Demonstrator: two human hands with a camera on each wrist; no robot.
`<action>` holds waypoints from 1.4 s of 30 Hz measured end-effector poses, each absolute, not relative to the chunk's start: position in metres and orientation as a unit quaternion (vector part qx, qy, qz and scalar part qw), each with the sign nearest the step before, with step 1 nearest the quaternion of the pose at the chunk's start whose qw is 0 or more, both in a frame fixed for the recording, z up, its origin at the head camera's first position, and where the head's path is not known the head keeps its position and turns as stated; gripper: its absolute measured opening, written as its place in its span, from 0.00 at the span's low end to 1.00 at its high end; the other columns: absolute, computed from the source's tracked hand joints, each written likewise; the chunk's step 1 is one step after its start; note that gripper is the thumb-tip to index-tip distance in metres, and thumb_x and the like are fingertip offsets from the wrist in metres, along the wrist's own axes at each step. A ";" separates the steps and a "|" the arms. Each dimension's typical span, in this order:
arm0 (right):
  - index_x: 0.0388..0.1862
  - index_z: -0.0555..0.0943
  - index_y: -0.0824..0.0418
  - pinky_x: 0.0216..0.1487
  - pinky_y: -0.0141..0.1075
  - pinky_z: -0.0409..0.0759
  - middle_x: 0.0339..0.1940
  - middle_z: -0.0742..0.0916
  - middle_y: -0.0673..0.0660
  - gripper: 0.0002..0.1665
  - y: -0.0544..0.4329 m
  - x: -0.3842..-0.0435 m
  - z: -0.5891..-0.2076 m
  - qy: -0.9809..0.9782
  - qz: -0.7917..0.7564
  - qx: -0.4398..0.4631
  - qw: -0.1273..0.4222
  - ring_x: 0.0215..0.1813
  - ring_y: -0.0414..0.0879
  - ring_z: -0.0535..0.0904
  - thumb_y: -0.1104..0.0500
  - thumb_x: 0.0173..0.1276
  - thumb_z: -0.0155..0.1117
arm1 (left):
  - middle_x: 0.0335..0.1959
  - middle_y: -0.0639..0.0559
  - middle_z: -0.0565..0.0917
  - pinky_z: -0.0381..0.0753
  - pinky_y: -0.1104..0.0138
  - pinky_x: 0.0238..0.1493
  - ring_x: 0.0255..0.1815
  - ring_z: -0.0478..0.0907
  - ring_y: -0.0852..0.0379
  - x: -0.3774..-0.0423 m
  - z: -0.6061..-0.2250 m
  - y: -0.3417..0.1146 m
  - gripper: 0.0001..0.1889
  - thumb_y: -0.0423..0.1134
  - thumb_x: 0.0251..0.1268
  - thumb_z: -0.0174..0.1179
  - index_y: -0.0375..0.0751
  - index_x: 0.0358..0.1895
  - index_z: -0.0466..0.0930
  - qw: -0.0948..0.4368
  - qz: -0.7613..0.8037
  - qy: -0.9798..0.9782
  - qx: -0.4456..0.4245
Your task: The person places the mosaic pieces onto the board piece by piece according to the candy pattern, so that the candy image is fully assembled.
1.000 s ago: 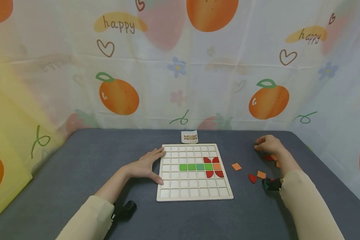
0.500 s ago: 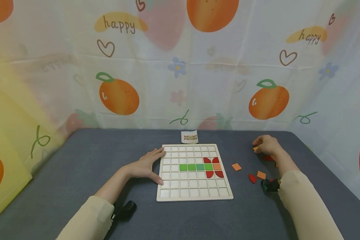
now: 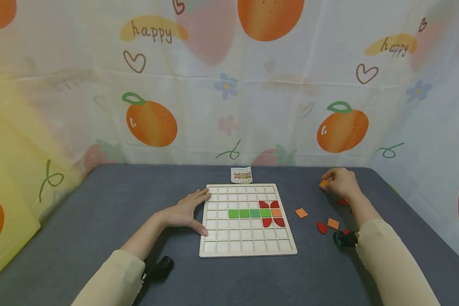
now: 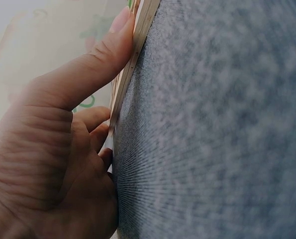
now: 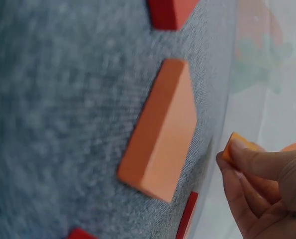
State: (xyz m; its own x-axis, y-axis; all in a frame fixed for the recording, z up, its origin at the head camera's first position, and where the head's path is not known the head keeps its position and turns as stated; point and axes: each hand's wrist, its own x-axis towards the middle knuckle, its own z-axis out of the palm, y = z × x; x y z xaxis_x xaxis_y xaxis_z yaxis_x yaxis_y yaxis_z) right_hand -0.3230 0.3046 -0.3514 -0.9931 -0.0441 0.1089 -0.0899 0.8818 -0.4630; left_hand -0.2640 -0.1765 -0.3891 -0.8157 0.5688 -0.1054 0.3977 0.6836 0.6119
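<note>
A pale wooden grid board [image 3: 248, 246] lies on the dark table, with a row of green squares [image 3: 245, 213], an orange square [image 3: 276, 212] and several red quarter-round tiles [image 3: 267, 222] set in its right part. My left hand [image 3: 183, 210] rests at the board's left edge, fingers spread and straight; in the left wrist view the thumb [image 4: 119, 40] touches the wooden rim. At the far right, my right hand [image 3: 342, 182] pinches an orange tile [image 5: 231, 147] between thumb and fingertips, held above the table in the right wrist view.
Loose orange tiles [image 3: 301, 213] and red tiles [image 3: 322, 228] lie right of the board, some partly behind my right wrist. A small printed card [image 3: 241, 174] with a coloured pattern sits beyond the board's far edge. A patterned curtain [image 3: 229, 106] hangs behind the table.
My right hand has picked up an orange tile from the far right and moved slightly away and left with it. The left hand and the board stay put.
</note>
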 end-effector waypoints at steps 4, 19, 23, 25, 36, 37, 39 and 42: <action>0.48 0.85 0.67 0.42 0.49 0.80 0.43 0.87 0.68 0.16 0.299 -0.322 -0.352 -0.966 0.245 0.050 0.072 0.46 0.62 0.79 0.62 0.62 0.70 | 0.83 0.41 0.44 0.40 0.32 0.76 0.83 0.37 0.34 -0.264 -0.390 -0.177 0.63 0.61 0.43 0.76 0.38 0.79 0.49 0.146 0.296 0.906 0.265; 0.55 0.85 0.60 0.42 0.41 0.85 0.49 0.89 0.63 0.19 0.267 -0.319 -0.346 -0.948 0.294 0.111 0.043 0.45 0.54 0.86 0.54 0.69 0.67 | 0.83 0.42 0.44 0.40 0.33 0.76 0.83 0.37 0.35 -0.267 -0.390 -0.177 0.64 0.64 0.42 0.75 0.39 0.80 0.49 0.143 0.289 0.910 0.263; 0.54 0.85 0.60 0.42 0.39 0.84 0.48 0.90 0.62 0.19 0.255 -0.316 -0.344 -0.943 0.303 0.130 0.038 0.45 0.52 0.86 0.53 0.68 0.67 | 0.83 0.42 0.44 0.40 0.32 0.76 0.83 0.37 0.35 -0.267 -0.390 -0.177 0.63 0.63 0.43 0.75 0.39 0.80 0.49 0.143 0.289 0.909 0.262; 0.53 0.86 0.60 0.41 0.37 0.84 0.47 0.90 0.61 0.18 0.249 -0.315 -0.344 -0.941 0.308 0.138 0.037 0.44 0.51 0.86 0.54 0.68 0.68 | 0.83 0.42 0.44 0.40 0.32 0.76 0.83 0.37 0.34 -0.267 -0.390 -0.177 0.63 0.63 0.43 0.75 0.39 0.80 0.49 0.143 0.290 0.909 0.263; 0.47 0.87 0.60 0.41 0.37 0.82 0.37 0.89 0.57 0.16 0.216 -0.301 -0.345 -0.918 0.352 0.185 0.002 0.38 0.47 0.85 0.55 0.63 0.72 | 0.83 0.41 0.44 0.41 0.32 0.76 0.83 0.37 0.34 -0.266 -0.391 -0.176 0.63 0.61 0.43 0.76 0.39 0.79 0.49 0.142 0.288 0.910 0.262; 0.47 0.87 0.59 0.41 0.37 0.82 0.38 0.89 0.56 0.15 0.213 -0.299 -0.345 -0.916 0.353 0.192 -0.002 0.38 0.45 0.85 0.55 0.63 0.72 | 0.83 0.41 0.44 0.41 0.32 0.75 0.83 0.37 0.34 -0.266 -0.391 -0.176 0.63 0.61 0.43 0.76 0.39 0.79 0.49 0.142 0.288 0.910 0.263; 0.46 0.87 0.58 0.41 0.38 0.83 0.38 0.90 0.56 0.14 0.206 -0.295 -0.345 -0.911 0.359 0.205 -0.014 0.38 0.45 0.85 0.55 0.63 0.73 | 0.83 0.41 0.44 0.41 0.31 0.75 0.83 0.37 0.34 -0.266 -0.391 -0.176 0.63 0.62 0.43 0.76 0.39 0.79 0.49 0.141 0.289 0.910 0.263; 0.46 0.88 0.59 0.41 0.38 0.84 0.39 0.90 0.56 0.13 0.196 -0.290 -0.346 -0.903 0.364 0.224 -0.035 0.38 0.44 0.86 0.56 0.63 0.72 | 0.83 0.41 0.44 0.41 0.32 0.76 0.83 0.37 0.34 -0.266 -0.390 -0.177 0.63 0.62 0.43 0.76 0.38 0.79 0.49 0.142 0.289 0.909 0.265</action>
State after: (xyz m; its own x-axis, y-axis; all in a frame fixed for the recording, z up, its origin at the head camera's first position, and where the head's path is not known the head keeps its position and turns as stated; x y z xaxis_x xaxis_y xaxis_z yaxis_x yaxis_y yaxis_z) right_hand -0.2895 0.1965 -0.3457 -0.8969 -0.4308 0.0997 -0.3795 0.6343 -0.6735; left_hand -0.2658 -0.1765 -0.3904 -0.8190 0.5641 -0.1053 0.3997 0.6924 0.6007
